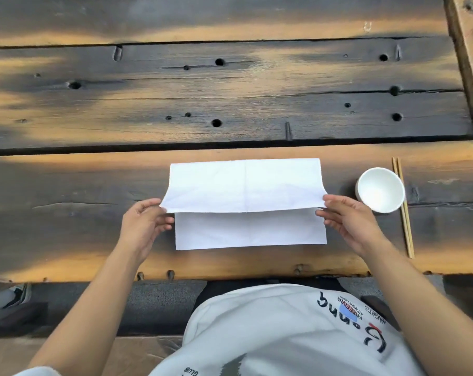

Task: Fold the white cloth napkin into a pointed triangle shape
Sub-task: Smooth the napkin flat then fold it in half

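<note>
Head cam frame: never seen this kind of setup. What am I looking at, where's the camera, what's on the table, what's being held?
There is no robot here. A person wears one wide-angle camera on the head, looking forward and down, so you see their own arms from above.

The left hand and right hand each pinch one corner of the upper layer of a white cloth napkin. That layer is lifted at the near edge, partway folded over the lower layer, which lies flat on the dark wooden table.

Right of the napkin stands a white bowl, which looks empty, and beside it lies a pair of wooden chopsticks. No triangle shape yet; the napkin is rectangular.
</note>
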